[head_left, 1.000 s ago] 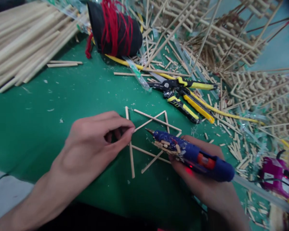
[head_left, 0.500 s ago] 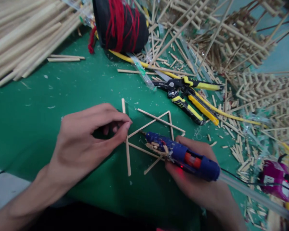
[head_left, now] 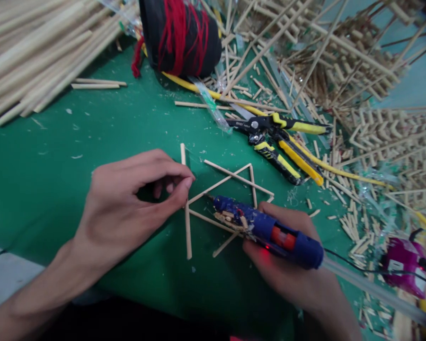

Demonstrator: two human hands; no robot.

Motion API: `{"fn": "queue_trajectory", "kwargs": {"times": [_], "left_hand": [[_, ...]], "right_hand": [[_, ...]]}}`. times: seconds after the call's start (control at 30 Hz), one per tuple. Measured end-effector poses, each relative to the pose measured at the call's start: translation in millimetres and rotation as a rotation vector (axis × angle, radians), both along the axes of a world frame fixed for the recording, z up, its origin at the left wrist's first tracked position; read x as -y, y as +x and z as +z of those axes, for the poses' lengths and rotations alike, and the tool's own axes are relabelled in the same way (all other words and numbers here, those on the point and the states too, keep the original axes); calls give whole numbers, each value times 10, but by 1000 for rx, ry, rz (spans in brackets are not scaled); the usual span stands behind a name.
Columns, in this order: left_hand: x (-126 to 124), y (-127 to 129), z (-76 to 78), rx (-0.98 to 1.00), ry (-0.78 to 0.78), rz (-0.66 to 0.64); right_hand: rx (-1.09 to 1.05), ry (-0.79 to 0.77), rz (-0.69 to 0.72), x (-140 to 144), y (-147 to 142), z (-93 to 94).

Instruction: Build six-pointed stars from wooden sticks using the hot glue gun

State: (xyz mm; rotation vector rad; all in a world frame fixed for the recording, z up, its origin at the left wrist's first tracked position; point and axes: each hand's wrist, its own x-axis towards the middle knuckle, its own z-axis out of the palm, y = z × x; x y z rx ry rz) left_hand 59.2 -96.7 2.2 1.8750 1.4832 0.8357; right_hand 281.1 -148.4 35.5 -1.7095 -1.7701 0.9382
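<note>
Two hands work a star of thin, light, likely brittle wooden sticks (head_left: 230, 182) on the green tabletop (head_left: 57, 166): left hand (head_left: 128, 208) fingers pinch one stick, right hand (head_left: 291, 270) grips a blue glue gun (head_left: 266, 229).

My left hand (head_left: 128, 208) pinches one stick of the stick star (head_left: 227, 199) on the green mat (head_left: 74, 156) — thumb and forefinger closed on it. My right hand (head_left: 291, 270) grips the blue glue gun (head_left: 270, 229), nozzle at the star's middle — yellow pliers (head_left: 280, 142) lie beyond.
</note>
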Motion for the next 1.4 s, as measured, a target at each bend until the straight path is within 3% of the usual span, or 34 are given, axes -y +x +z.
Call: {"fn": "queue_trajectory", "kwargs": {"times": [0.63, 0.87, 1.4], "left_hand": [[-26, -25, -64, 75, 114, -50], [-34, -36, -71, 78, 114, -61], [-34, -18, -90, 55, 119, -60]], "right_hand": [[39, -64, -24, 18, 10, -5], [85, -131, 14, -29, -31, 9], [50, -123, 8, -15, 37, -24]]}}
